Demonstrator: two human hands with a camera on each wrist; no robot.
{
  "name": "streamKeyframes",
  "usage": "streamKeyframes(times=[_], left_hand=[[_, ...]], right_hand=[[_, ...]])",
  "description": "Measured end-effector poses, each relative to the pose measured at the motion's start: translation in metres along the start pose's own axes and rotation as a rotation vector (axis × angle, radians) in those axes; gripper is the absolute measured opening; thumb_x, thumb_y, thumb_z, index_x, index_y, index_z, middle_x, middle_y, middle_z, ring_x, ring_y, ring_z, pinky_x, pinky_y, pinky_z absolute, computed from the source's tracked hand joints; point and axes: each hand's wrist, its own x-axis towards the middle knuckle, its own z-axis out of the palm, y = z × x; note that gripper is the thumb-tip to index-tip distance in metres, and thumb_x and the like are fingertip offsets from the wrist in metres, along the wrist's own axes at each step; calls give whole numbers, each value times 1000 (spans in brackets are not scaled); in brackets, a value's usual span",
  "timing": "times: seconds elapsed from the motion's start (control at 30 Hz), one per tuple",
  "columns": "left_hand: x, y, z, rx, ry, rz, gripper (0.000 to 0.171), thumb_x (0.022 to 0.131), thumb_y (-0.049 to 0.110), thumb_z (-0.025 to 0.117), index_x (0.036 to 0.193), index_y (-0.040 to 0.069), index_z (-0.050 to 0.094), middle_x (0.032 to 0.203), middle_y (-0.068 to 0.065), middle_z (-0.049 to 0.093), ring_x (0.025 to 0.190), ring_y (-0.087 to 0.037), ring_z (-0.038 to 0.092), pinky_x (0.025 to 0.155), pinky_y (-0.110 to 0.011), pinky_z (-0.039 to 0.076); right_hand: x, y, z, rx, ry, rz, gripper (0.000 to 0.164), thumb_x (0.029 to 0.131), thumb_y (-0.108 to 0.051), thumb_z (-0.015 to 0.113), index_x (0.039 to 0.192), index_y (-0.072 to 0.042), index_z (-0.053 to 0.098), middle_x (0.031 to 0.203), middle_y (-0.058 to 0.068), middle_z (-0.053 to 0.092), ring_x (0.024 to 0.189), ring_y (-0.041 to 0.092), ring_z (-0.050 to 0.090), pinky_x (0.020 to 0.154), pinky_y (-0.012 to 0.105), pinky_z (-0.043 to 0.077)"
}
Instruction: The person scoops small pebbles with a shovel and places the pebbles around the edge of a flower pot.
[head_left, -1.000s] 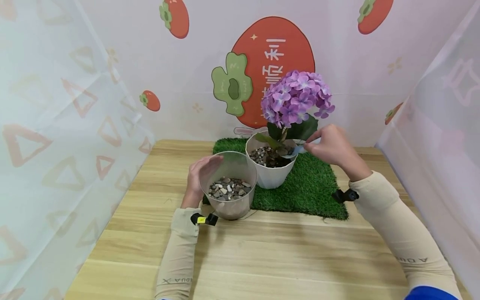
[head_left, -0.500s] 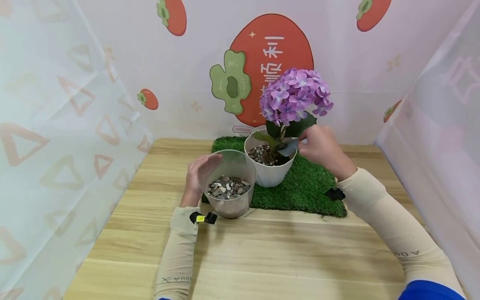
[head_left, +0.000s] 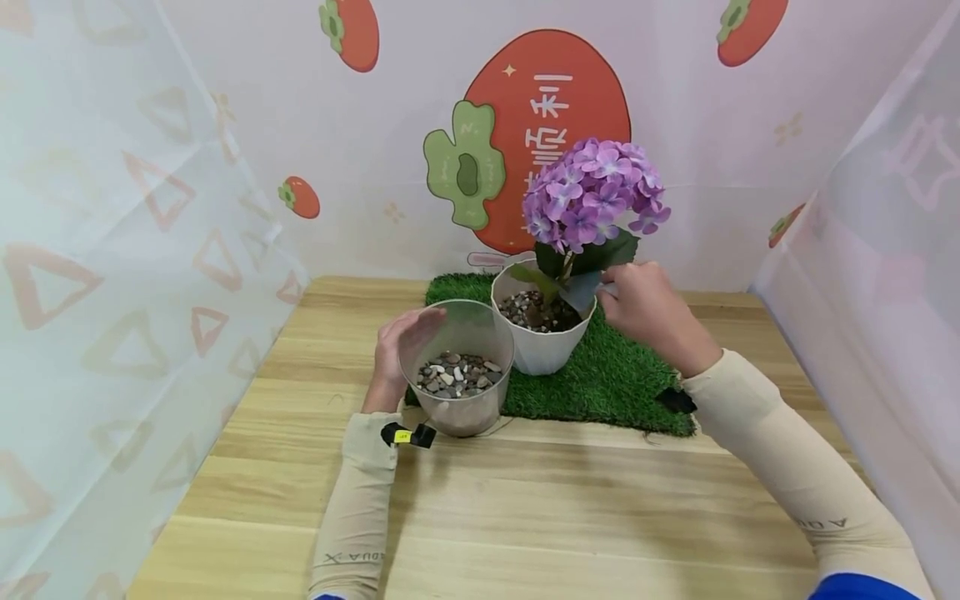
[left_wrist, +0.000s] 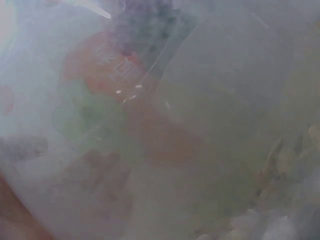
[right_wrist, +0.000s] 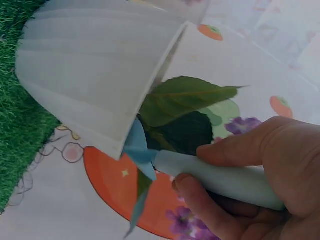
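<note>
My right hand [head_left: 647,312] grips the pale handle [right_wrist: 220,177] of a small light-blue trowel [head_left: 583,292]. In the right wrist view the trowel blade [right_wrist: 137,145] dips past the rim of the white flowerpot [head_left: 542,350]. A purple hydrangea [head_left: 592,196] with green leaves stands upright in the pot, amid dark soil and small pebbles [head_left: 521,308]. To the pot's left is a clear plastic container [head_left: 468,417] with pebbles [head_left: 459,377] at its bottom. My left hand [head_left: 393,354] holds this container at its left side; the left wrist view is hazy through the plastic.
A green artificial-grass mat [head_left: 600,392] lies under the flowerpot and partly beneath the container. The wooden table [head_left: 525,517] extends toward me. Printed cloth walls [head_left: 390,167] enclose the back and both sides.
The trowel blade has gone from lying nearly flat with pebbles at it to tilted, beside the stem. My right hand has shifted slightly left and down. My left hand and the container stay put.
</note>
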Motion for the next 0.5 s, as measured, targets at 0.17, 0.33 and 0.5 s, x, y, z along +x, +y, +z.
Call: streamKeyframes(times=[0.17,0.33,0.5], left_hand=[[1,1,0,-5,11,-11,37,112,7,38,121,-7,71,120,-16,79,118,-29,75,120,-44,51],[1,1,2,-8,22,-6,37,111,6,38,120,-8,71,120,-19,79,118,-31,75,120,-46,50],[1,1,3,-10,23,-5,36,111,6,39,120,-9,71,121,-20,78,118,-32,75,121,-48,49]], right_hand=[[-7,-1,-13,23,-16,27,24,97,-9,68,108,11,76,96,29,79,55,23,66,62,45,62],[-11,-1,-25,46,-9,35,21,95,-10,71,104,7,79,92,25,80,52,18,64,56,38,58],[-14,-1,-35,82,-19,55,21,95,-12,70,103,4,81,89,22,80,52,15,63,48,28,50]])
